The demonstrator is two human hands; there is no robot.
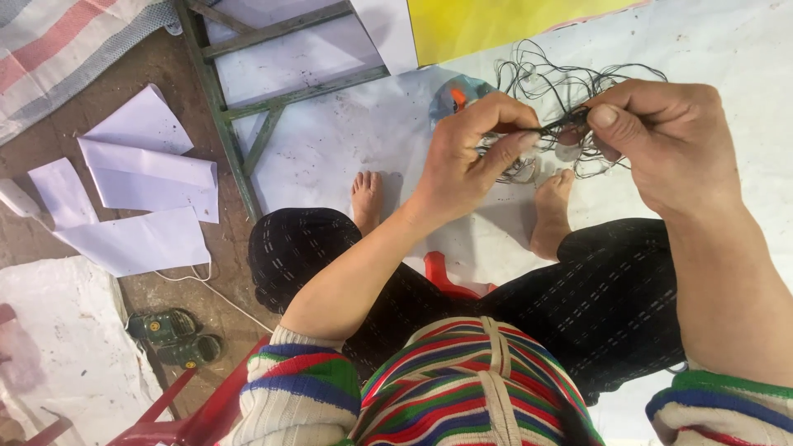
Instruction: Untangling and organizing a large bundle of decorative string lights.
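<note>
Paper sheets (140,177) far left of thread tangle (570,99), sandals (175,337) below them. Left hand (467,157) & right hand (661,140) each pinch the thread, fingers closed on it, above bare feet (549,211).

From here I can't see where the tangled black thread (578,91) is pinched; both grips cover it. The blue-and-orange object (457,92) just beyond the left hand (467,157) is mostly hidden. Below it, the red chair (194,413) runs off the bottom edge.
</note>
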